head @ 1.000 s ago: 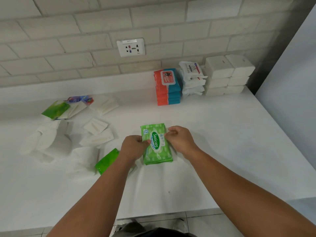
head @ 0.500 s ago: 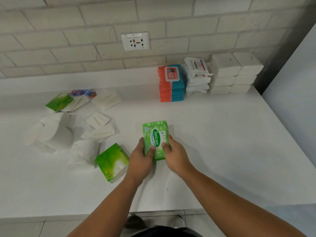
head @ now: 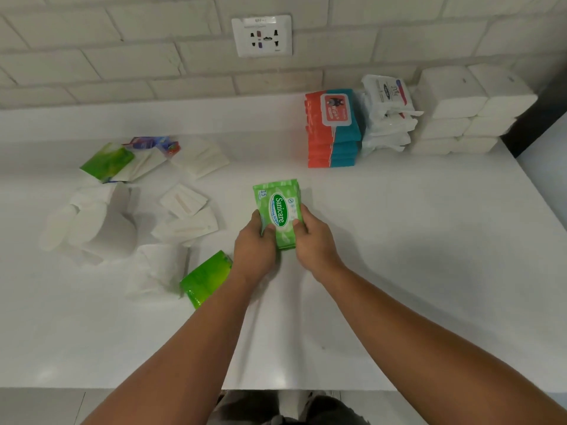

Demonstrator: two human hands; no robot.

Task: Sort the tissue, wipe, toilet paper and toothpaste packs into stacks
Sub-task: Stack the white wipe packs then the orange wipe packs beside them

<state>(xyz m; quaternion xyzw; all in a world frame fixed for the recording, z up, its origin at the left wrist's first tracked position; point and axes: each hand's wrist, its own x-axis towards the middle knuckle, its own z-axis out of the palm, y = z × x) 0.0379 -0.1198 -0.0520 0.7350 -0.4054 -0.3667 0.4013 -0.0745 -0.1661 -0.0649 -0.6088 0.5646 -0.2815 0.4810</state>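
Note:
A small stack of green Sanicare wipe packs (head: 278, 207) stands at the middle of the white table (head: 414, 271). My left hand (head: 253, 248) grips its left edge and my right hand (head: 313, 240) grips its right edge, thumbs on top. Sorted stacks stand at the back right: orange-and-teal wipe packs (head: 333, 127), white wipe packs (head: 388, 115), white tissue packs (head: 466, 111). Loose on the left lie a green tissue pack (head: 205, 277), another green pack (head: 107, 161), several white tissue packs (head: 184, 202), toilet paper rolls (head: 98, 225) and a toothpaste pack (head: 153, 142).
A white brick wall with a power socket (head: 261, 35) runs behind the table. A white surface (head: 549, 167) rises at the right edge, with a dark gap (head: 540, 124) beside the tissue stack. The table's front edge is near my body, floor below.
Both hands slid from the middle of the green wipe packs to their near end and squared them. The camera moved closer and tilted down.

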